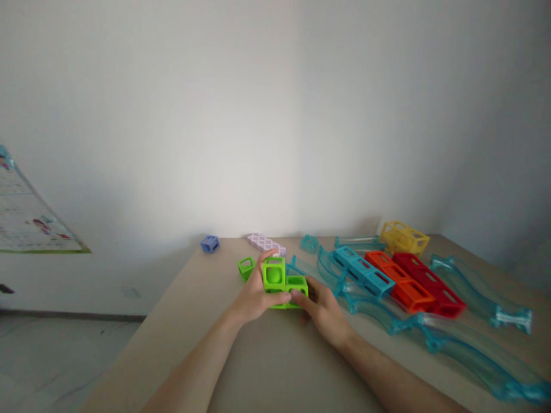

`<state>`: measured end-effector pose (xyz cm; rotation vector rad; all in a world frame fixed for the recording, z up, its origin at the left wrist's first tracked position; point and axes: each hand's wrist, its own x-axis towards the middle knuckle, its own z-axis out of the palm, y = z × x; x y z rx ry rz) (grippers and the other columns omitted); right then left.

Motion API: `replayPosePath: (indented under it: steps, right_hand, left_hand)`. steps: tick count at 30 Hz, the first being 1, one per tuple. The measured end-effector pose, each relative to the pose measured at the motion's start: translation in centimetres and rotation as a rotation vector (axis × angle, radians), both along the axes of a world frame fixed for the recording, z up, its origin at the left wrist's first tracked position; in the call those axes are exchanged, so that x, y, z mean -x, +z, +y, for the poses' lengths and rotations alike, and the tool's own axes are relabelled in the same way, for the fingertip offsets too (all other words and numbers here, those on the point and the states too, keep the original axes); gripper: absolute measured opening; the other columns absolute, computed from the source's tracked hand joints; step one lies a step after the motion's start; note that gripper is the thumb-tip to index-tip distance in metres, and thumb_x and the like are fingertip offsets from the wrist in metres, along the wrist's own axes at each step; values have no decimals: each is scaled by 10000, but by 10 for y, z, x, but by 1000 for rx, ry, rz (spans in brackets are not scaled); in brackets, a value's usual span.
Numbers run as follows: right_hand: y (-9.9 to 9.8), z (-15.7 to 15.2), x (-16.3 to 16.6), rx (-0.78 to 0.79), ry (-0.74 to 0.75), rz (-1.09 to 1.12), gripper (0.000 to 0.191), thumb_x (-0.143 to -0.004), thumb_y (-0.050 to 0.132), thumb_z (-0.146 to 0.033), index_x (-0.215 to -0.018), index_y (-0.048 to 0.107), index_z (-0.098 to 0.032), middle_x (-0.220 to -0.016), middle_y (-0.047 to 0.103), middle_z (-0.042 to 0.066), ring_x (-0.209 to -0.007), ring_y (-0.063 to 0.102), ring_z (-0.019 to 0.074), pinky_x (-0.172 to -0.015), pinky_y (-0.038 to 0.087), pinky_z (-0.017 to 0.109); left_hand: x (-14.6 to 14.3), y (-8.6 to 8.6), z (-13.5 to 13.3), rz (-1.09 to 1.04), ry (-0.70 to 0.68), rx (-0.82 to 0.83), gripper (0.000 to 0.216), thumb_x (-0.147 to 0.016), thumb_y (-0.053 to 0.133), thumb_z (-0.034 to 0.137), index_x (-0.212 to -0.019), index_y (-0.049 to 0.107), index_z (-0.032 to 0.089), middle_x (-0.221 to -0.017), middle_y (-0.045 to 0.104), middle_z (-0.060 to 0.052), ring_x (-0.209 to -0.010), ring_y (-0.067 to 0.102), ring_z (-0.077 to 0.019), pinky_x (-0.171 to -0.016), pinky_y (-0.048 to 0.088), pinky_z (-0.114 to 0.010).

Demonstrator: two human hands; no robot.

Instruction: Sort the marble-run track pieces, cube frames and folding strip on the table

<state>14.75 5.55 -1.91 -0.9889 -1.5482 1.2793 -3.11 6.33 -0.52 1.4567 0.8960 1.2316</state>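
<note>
Both my hands hold an L-shaped set of joined green cube blocks (274, 275) at the middle of the table. My left hand (255, 291) grips its left side, the thumb along the front and a finger over the top of the upper block. On the right, my right hand (321, 307) closes round the lower block (297, 282), thumb on the front face and fingers partly hidden behind. The two thumbs nearly meet. Another green cube block (246, 268) lies on the table just behind my left hand.
Light-blue (363, 271), orange (399, 279) and red block rows (428, 284) lie at right, with yellow blocks (403, 238) behind. Clear teal track pieces (469, 347) spread along the right side. A blue block (210, 244) and a patterned lilac strip (266, 243) lie near the wall.
</note>
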Motion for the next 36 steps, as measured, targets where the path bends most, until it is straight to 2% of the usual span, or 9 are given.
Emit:
replayPosePath:
  steps: [5,12,15,19,23,26,28,32,36]
  right_hand:
    - [-3,0,-1,-31,3,1,310,-826,611,-471,-920,577,-177,-762,546,13,-661,533,166,-435,464,233]
    - [-5,-1,-2,-47,-7,-66,249,-838,610,-394,-952,545,-183,-746,580,-7,-470,489,100,-392,384,217]
    - [-6,-2,-3,-95,-7,-128,241,-854,574,-357,-1019,535,-185,-825,620,15,-461,521,107,-420,418,241]
    - [-5,-4,-5,-230,-80,-291,390,-823,575,-247,-1203,506,-197,-1014,661,72,-724,655,202,-641,528,331]
    - [-1,-5,-6,-303,-77,-394,476,-740,620,-149,-1209,551,-191,-1122,674,91,-1044,623,276,-918,469,425]
    - [-1,-4,-6,-291,-43,-419,472,-730,626,-143,-1198,581,-182,-1139,680,93,-1060,619,277,-946,455,432]
    - [-3,-3,-6,-288,-30,-420,473,-730,627,-143,-1200,589,-179,-1146,680,93,-1069,616,275,-953,454,428]
    - [-7,-3,-5,-283,24,-397,485,-727,620,-132,-1207,595,-190,-1167,674,82,-1031,633,255,-912,483,391]
    - [-7,-4,-4,-257,42,-388,507,-725,611,-140,-1229,585,-185,-1185,660,89,-911,659,230,-797,519,347]
  left_hand:
    - [0,0,1,15,20,-2,987,-573,828,127,-1407,338,321,-1110,576,-17,-960,562,-197,-840,478,-317]
    - [-1,2,0,-1,-16,-37,975,-568,839,124,-1390,351,319,-1067,572,-5,-939,570,-183,-802,486,-276]
    - [3,0,2,43,-11,-59,984,-563,849,149,-1390,346,320,-1186,532,-31,-991,559,-199,-821,482,-281]
    - [9,-2,2,172,-21,-111,940,-581,845,203,-1386,367,290,-1264,504,-66,-1062,533,-229,-867,462,-301]
    - [15,-1,2,251,-90,-149,867,-648,791,421,-1395,396,231,-1056,616,-65,-917,595,-215,-795,479,-299]
    - [21,-2,8,241,159,-230,661,-781,511,656,-1212,597,163,-879,658,-71,-770,616,-206,-694,489,-300]
    - [27,-5,16,246,409,-258,563,-852,402,618,-1028,670,156,-820,655,-71,-750,605,-199,-682,476,-295]
    - [43,-12,34,323,703,-231,254,-762,624,409,-858,688,183,-889,648,-75,-872,577,-223,-771,449,-313]
    - [49,-21,44,403,723,-155,159,-620,747,330,-674,706,186,-727,637,-66,-805,570,-249,-827,422,-377]
